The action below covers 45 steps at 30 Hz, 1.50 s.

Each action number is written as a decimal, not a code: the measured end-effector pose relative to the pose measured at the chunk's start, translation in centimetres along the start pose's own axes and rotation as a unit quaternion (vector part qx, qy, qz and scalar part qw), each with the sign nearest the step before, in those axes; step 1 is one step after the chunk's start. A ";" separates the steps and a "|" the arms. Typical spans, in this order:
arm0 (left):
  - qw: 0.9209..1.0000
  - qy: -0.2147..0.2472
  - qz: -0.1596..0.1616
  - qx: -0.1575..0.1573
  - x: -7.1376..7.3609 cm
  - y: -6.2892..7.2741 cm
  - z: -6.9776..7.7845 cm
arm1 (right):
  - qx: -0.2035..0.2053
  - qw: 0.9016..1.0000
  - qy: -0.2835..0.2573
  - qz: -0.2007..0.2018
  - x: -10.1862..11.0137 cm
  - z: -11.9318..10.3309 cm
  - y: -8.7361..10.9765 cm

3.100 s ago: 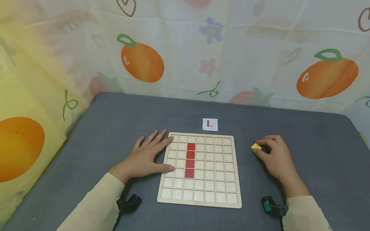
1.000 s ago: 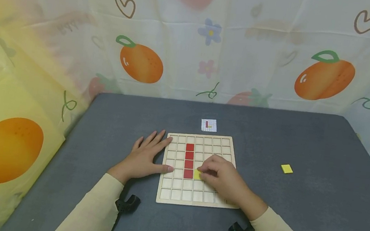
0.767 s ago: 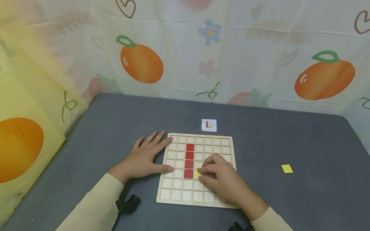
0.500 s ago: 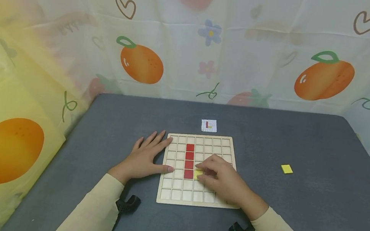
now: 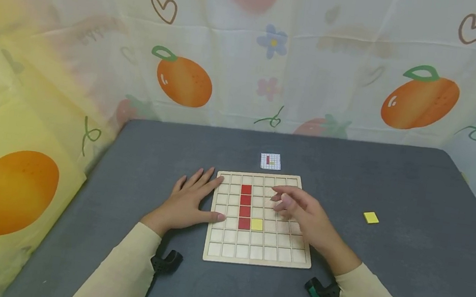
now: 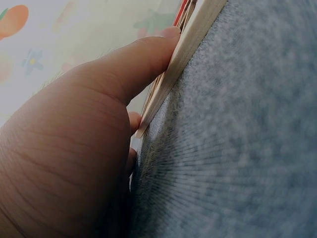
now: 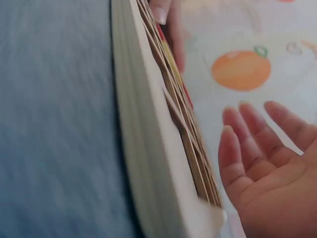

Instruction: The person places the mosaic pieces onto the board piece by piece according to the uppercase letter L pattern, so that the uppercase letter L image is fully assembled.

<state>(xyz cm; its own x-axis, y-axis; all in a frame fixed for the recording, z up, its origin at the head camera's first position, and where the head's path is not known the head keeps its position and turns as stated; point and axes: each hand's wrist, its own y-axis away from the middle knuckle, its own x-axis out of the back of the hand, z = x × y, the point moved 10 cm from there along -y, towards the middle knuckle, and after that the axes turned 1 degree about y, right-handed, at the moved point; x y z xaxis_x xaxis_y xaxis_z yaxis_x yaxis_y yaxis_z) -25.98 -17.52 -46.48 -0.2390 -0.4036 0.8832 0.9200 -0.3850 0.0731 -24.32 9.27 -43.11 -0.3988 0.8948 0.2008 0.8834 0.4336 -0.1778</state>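
Note:
A wooden grid board [image 5: 225, 250] lies on the dark table. Several red square tiles [image 5: 245, 200] form a column in its cells, and one yellow tile [image 5: 257, 224] sits in the cell right of the lowest red one. My left hand [image 5: 186, 205] rests at the board's left edge, fingers spread, thumb and forefinger on the rim; the left wrist view shows the thumb [image 6: 143, 57] across the wooden edge. Over the board's right half hovers my right hand [image 5: 305, 214], fingers loosely bent and holding nothing. In the right wrist view its fingers [image 7: 237, 144] stand apart above the board.
A second yellow tile [image 5: 370, 217] lies on the table to the right of the board. Behind the board is a small printed card [image 5: 270, 161] with a grid pattern in red and yellow. A fruit-print cloth [image 5: 233, 44] hangs at the table's back edge.
My right hand brought a yellow tile from the right into the cell beside the lowest red tile, let it go, and has lifted back to the right. My left hand has stayed put.

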 end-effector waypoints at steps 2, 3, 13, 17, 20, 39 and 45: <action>1.000 -0.001 -0.001 0.000 -0.1 0.0 -0.1 | 0.006 1.000 -0.012 0.008 0.8 -0.1 0.0; 1.000 -0.002 -0.001 -0.001 -0.1 0.0 -0.1 | 0.010 1.000 -0.017 0.013 1.3 -0.1 0.0; 1.000 -0.003 0.000 -0.002 0.0 0.0 -0.1 | 0.040 0.995 -0.037 0.087 6.7 -0.7 0.5; 1.000 -0.002 0.000 -0.001 0.0 0.0 0.0 | 0.042 0.990 -0.070 0.117 9.6 -0.4 0.9; 1.000 -0.003 0.001 -0.002 0.0 0.0 0.1 | 0.037 0.985 -0.085 0.142 12.0 -0.2 1.5; 1.000 -0.002 0.000 -0.005 0.1 0.0 0.1 | -0.054 0.989 0.014 0.138 22.0 4.2 6.6; 1.000 0.000 0.000 -0.006 0.1 0.1 0.2 | -0.127 0.976 0.164 0.067 22.5 5.4 7.7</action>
<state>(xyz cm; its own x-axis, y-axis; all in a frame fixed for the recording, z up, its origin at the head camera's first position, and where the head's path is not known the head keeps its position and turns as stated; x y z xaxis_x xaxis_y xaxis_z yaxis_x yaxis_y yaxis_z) -25.87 -17.44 -46.25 -0.2379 -0.4031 0.8837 0.9167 -0.3939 0.0672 -27.81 33.26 -45.14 -0.2115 0.8414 0.4974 0.9715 0.2369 0.0123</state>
